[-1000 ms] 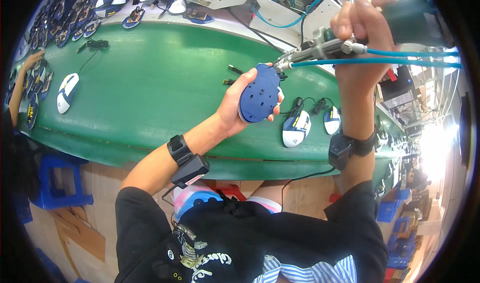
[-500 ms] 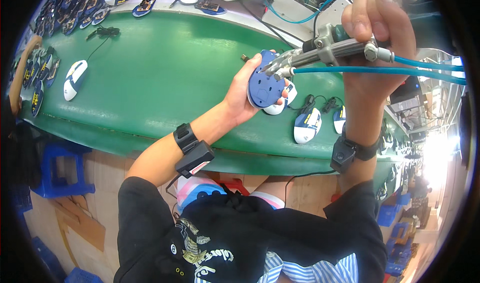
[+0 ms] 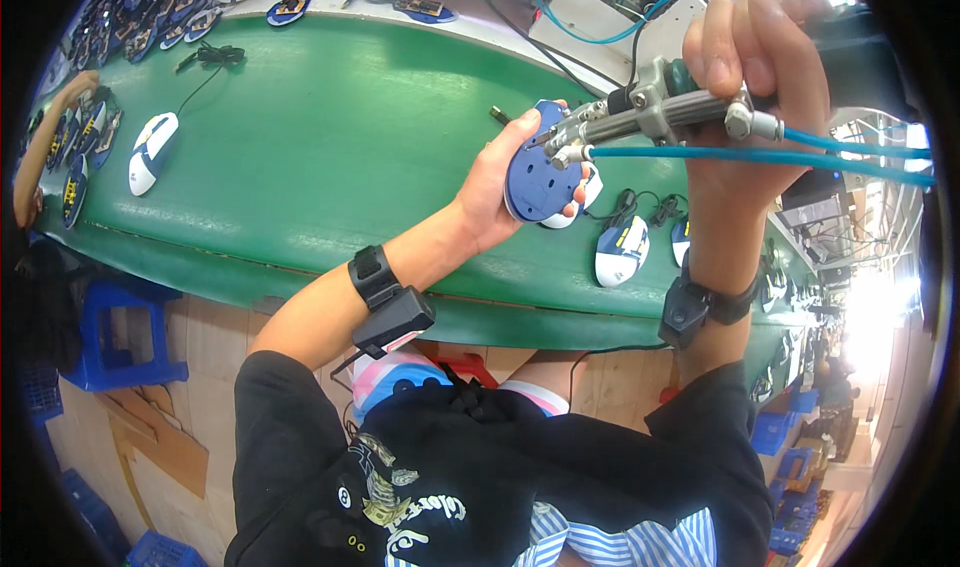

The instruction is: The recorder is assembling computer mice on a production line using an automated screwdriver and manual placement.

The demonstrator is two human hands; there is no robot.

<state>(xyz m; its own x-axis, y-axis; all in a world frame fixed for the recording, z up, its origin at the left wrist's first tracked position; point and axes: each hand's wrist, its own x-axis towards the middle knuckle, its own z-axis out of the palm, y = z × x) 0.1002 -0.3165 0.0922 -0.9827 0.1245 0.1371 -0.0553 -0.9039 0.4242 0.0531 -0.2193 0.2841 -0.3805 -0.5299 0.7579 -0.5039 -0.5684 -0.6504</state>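
Left hand point(image 3: 492, 185) holds mouse point(image 3: 540, 195); right hand point(image 3: 757, 67) grips tool point(image 3: 620, 125), which partly covers it. 1 white mouse point(image 3: 152, 155) lies at 9 o'clock.

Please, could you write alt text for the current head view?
A person's left grip holds a computer mouse, its blue underside facing up, while the right grip holds a metal tool with blue hoses, tip over the underside. More blue-and-white mice lie on the green tabletop.

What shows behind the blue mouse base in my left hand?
Part of another mouse on the green table shows past the blue base. The rest is covered by the base and your left hand.
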